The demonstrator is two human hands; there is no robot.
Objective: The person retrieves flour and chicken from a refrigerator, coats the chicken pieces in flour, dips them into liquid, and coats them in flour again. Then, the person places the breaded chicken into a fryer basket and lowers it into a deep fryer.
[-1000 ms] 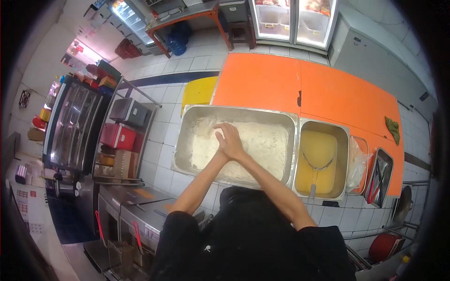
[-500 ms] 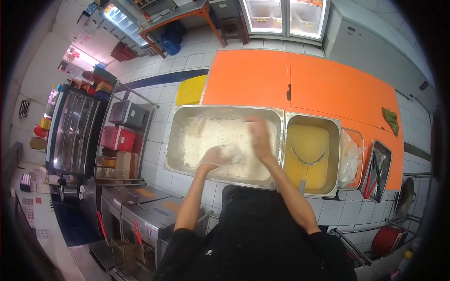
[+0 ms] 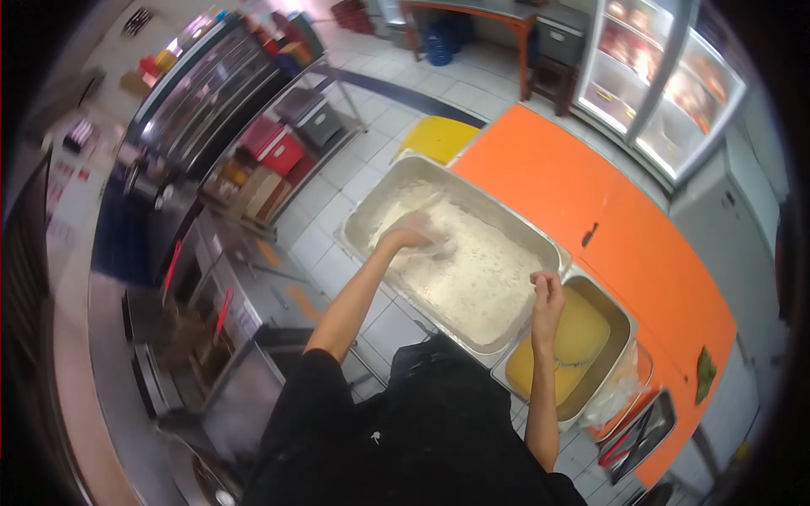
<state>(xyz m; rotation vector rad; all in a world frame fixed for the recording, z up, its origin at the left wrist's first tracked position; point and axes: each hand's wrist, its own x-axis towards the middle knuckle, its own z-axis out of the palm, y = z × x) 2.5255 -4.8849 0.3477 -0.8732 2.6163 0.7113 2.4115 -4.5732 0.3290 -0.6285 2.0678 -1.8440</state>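
My left hand (image 3: pixel 412 231) is low over the pale flour (image 3: pixel 485 266) in the large metal tray (image 3: pixel 384 179). Motion blurs its fingers and a whitish, flour-covered patch beside them, so its grip is unclear. A pale, coated piece (image 3: pixel 429 201) lies in the flour near the tray's far left corner. My right hand (image 3: pixel 547 291) is raised over the edge between the two trays, its fingers curled together and nothing visible in them. Below it, the smaller metal tray (image 3: pixel 620 337) contains yellow liquid (image 3: pixel 582 329) with a partly submerged wire strainer (image 3: pixel 574 363).
An orange table (image 3: pixel 540 169) extends behind the trays. To the right are a plastic bag (image 3: pixel 612 396), a narrow tray with red-handled tongs (image 3: pixel 620 447) and a green cloth (image 3: pixel 705 375). A yellow bin (image 3: pixel 439 139) is beyond the flour tray; metal kitchen equipment (image 3: pixel 253 295) is at left.
The view has turned, tilting the trays. My hands were together over the flour, then parted; the left remains at the flour while the right is now by the liquid tray, its fingers curled.
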